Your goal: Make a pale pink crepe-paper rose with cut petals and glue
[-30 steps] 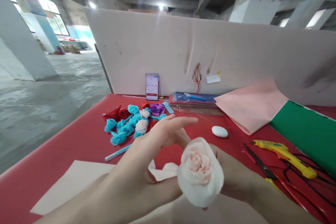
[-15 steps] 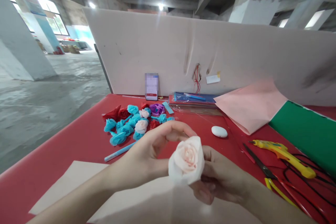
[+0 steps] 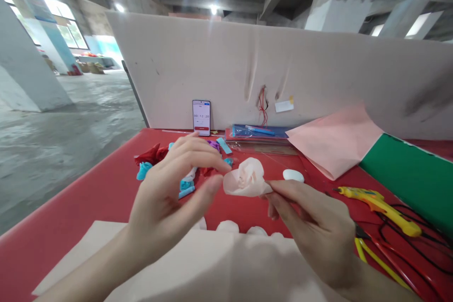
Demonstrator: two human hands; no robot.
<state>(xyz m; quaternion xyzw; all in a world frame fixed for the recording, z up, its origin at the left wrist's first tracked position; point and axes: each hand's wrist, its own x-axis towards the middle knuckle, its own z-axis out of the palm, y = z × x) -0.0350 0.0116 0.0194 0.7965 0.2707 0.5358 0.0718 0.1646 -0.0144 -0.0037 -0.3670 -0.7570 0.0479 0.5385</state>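
Observation:
A pale pink paper rose (image 3: pixel 247 177) is pinched at its base by my right hand (image 3: pixel 307 219), tilted with its bloom toward the left. My left hand (image 3: pixel 177 184) is beside the bloom, thumb and fingers apart, with nothing held between them. Its fingertips are close to the outer petal; whether they touch it I cannot tell. Below the rose lies a large pale paper sheet (image 3: pixel 198 273), and several rounded white petal pieces (image 3: pixel 227 226) show along its far edge. Behind my left hand is a pile of crepe-paper flowers, with red ones (image 3: pixel 150 155) and blue ones (image 3: pixel 143 170) partly hidden.
At right lie a yellow glue gun (image 3: pixel 378 205) with a black cord and red-and-yellow scissors (image 3: pixel 385 255). A white oval case (image 3: pixel 293 175) sits mid-table. A phone (image 3: pixel 201 118) leans on the back panel. Pink paper (image 3: pixel 336 141) and green sheet (image 3: pixel 406 170) are behind.
The rose has turned from facing me to lying sideways. My left hand has let go and opened, rising to the left. My right hand now pinches the base.

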